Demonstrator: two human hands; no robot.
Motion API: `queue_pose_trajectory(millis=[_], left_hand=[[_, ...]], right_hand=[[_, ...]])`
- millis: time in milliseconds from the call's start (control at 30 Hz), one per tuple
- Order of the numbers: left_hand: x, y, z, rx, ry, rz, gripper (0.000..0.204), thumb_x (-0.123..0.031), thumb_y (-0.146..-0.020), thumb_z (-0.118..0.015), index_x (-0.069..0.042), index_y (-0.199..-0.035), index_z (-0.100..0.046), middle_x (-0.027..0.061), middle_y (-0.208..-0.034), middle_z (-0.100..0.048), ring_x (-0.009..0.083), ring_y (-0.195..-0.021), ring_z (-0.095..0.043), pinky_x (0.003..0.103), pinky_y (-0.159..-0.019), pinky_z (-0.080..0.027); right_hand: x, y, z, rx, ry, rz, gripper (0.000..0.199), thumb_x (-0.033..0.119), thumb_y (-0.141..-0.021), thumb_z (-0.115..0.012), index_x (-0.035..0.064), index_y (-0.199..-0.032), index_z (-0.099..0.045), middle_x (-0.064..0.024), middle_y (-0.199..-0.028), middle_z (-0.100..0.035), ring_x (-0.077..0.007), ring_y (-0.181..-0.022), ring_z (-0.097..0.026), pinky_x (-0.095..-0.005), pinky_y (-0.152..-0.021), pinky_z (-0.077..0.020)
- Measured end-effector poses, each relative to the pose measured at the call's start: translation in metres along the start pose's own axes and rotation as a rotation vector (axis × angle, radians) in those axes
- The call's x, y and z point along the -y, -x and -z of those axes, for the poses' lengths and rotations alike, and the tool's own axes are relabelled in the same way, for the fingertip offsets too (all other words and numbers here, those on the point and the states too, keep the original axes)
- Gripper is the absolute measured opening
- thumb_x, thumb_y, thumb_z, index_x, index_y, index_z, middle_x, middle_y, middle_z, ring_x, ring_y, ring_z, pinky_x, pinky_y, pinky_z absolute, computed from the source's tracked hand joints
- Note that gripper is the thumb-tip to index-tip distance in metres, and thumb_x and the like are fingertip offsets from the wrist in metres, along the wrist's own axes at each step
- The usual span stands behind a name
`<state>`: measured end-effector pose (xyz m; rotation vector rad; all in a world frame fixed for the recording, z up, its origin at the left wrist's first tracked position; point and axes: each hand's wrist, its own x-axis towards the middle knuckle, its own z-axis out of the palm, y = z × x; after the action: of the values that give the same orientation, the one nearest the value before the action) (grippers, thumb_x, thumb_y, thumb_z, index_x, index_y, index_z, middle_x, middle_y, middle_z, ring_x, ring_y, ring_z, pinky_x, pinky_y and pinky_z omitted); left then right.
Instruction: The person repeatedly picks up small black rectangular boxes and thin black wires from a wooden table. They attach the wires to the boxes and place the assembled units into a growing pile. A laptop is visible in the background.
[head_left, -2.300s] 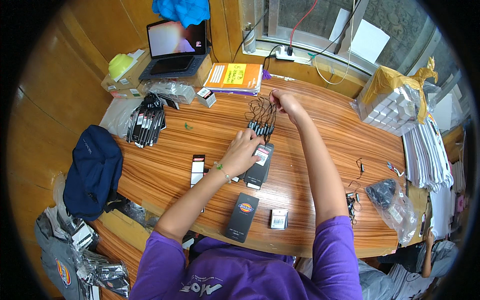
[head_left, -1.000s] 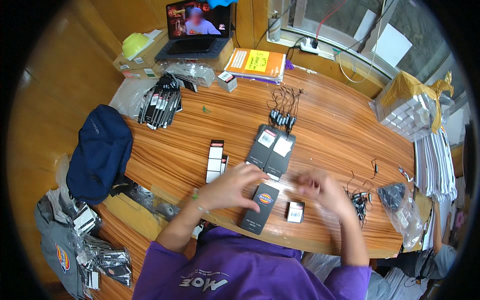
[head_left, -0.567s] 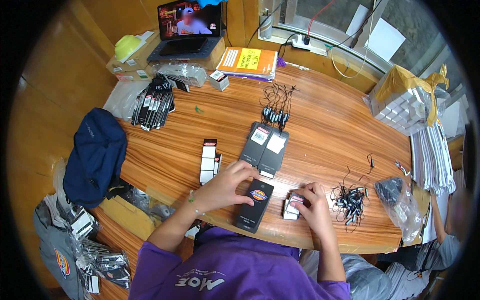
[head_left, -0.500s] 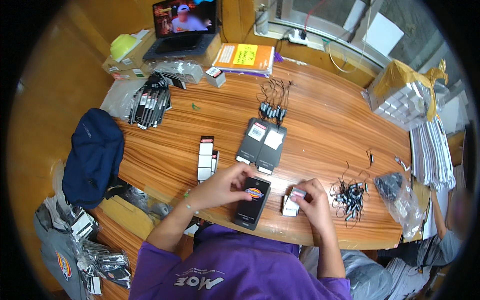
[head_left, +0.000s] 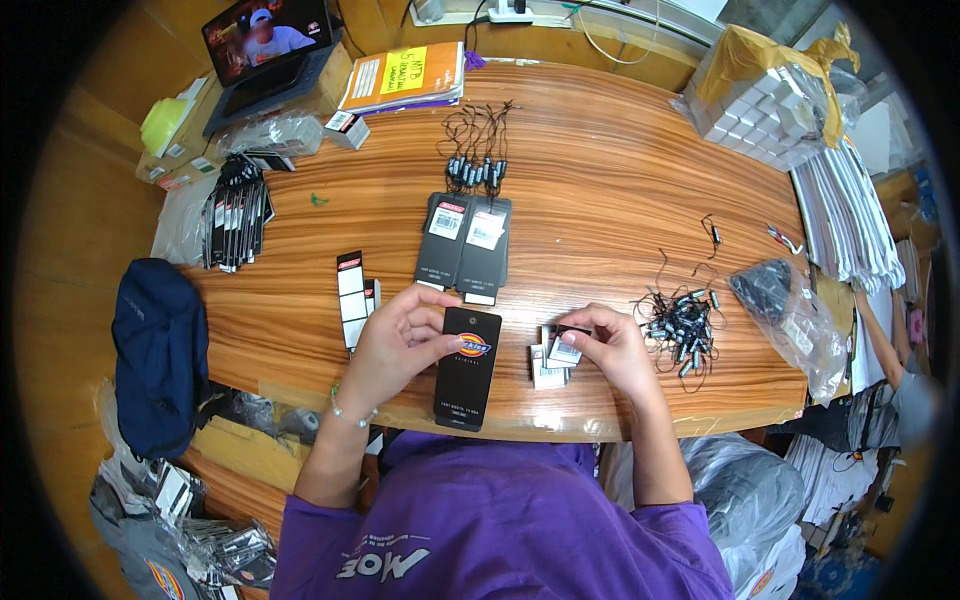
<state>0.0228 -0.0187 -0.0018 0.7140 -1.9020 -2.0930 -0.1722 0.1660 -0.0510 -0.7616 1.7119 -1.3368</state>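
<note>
Near the table's front edge, my left hand (head_left: 405, 345) has its thumb on the face of a black hang tag (head_left: 465, 390) with a small oval logo and curls its fingers at the tag's upper left side. My right hand (head_left: 615, 355) pinches a small black-and-white label card (head_left: 568, 350) between thumb and fingers. Under and beside it lie more such label cards (head_left: 547, 375). Just beyond the left hand, dark grey hang tags (head_left: 440, 240) with white stickers overlap in two rows. A strip of white labels with a black top (head_left: 352, 300) lies left of that hand.
Black cords with small clips lie in a bunch (head_left: 475, 175) behind the tags and a tangled pile (head_left: 685, 325) at right. A plastic bag (head_left: 795, 325), box stack (head_left: 765, 110), navy pouch (head_left: 160, 350), tag bundle (head_left: 235, 225) and laptop (head_left: 265, 60) surround them. Another person's arm shows far right.
The whole view has shifted. The black tag in my left hand now stands straighter instead of slanting. In my right hand the label card has turned, and its face looks different.
</note>
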Motion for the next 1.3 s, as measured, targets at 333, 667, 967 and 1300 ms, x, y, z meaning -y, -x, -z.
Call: queue_pose_trajectory(millis=[333, 667, 967, 1300], left_hand=[[-0.005, 0.008, -0.061, -0.064, -0.089, -0.098, 0.032, 0.006, -0.074, -0.067, 0.001, -0.105, -0.058, 0.0064, -0.083, -0.064, 0.0089, -0.078, -0.061, 0.018, -0.066, -0.049], [-0.009, 0.006, -0.049, -0.028, 0.004, -0.137, 0.032, 0.009, -0.079, -0.058, 0.002, -0.109, -0.053, 0.0111, -0.091, -0.065, 0.012, -0.083, -0.062, 0.02, -0.071, -0.05], [-0.016, 0.001, -0.067, 0.077, 0.089, -0.094, 0.028, 0.004, -0.08, -0.059, 0.002, -0.108, -0.057, 0.0082, -0.091, -0.064, 0.011, -0.082, -0.062, 0.021, -0.071, -0.05], [-0.05, -0.017, -0.077, 0.236, -0.187, -0.28, 0.017, 0.003, -0.079, -0.061, 0.003, -0.096, -0.063, 0.01, -0.092, -0.066, 0.0123, -0.082, -0.063, 0.023, -0.072, -0.051]], right_hand=[[0.045, 0.026, -0.035, -0.147, 0.053, 0.432, 0.054, -0.007, -0.068, -0.07, 0.0039, -0.116, -0.049, -0.0049, -0.087, -0.046, -0.0092, -0.064, -0.05, -0.0226, -0.06, -0.0443], [0.01, 0.047, 0.075, -0.406, 0.933, 0.131, 0.009, 0.002, -0.071, -0.064, 0.002, -0.08, -0.063, -0.0102, -0.075, -0.055, -0.0262, -0.071, -0.056, -0.0317, -0.061, -0.0443], [0.007, 0.036, 0.092, -0.527, 0.499, 0.237, 0.008, 0.003, -0.074, -0.063, 0.0007, -0.078, -0.057, -0.0052, -0.076, -0.053, -0.015, -0.072, -0.051, -0.0267, -0.066, -0.041], [0.088, 0.011, 0.095, -0.585, 0.324, 0.545, 0.01, 0.0, -0.077, -0.062, -0.0019, -0.087, -0.062, -0.0022, -0.08, -0.06, -0.0086, -0.075, -0.052, -0.0213, -0.069, -0.0418]])
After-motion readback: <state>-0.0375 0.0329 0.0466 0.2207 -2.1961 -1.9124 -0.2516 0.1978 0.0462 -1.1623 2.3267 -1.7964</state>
